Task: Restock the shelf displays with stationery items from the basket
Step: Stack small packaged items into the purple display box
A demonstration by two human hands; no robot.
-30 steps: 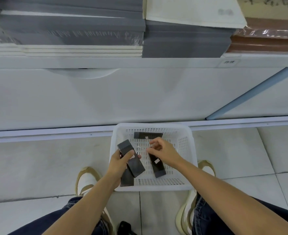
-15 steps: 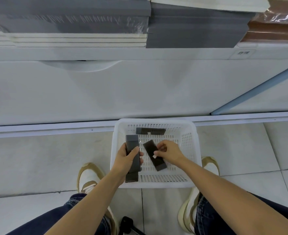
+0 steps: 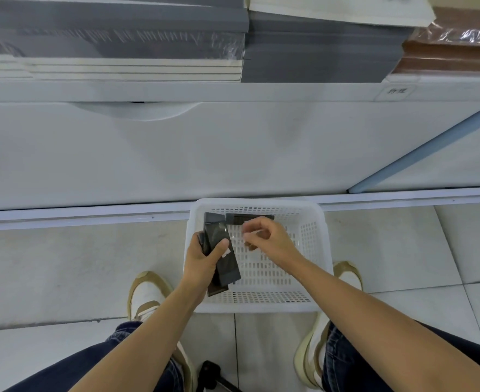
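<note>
left hand (image 3: 204, 258) gripping seemingly three dark boxes (image 3: 227, 267), long axes running near-to-far | right hand (image 3: 269, 241) hovering, fingers loosely curled, empty | lone box (image 3: 247, 218) lying crosswise in basket (image 3: 261, 306)

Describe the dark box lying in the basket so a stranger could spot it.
Find the white slotted basket on the floor below the shelf. The dark box lies crosswise along its far wall; unlike the stack in the left hand, nobody holds it.
</note>
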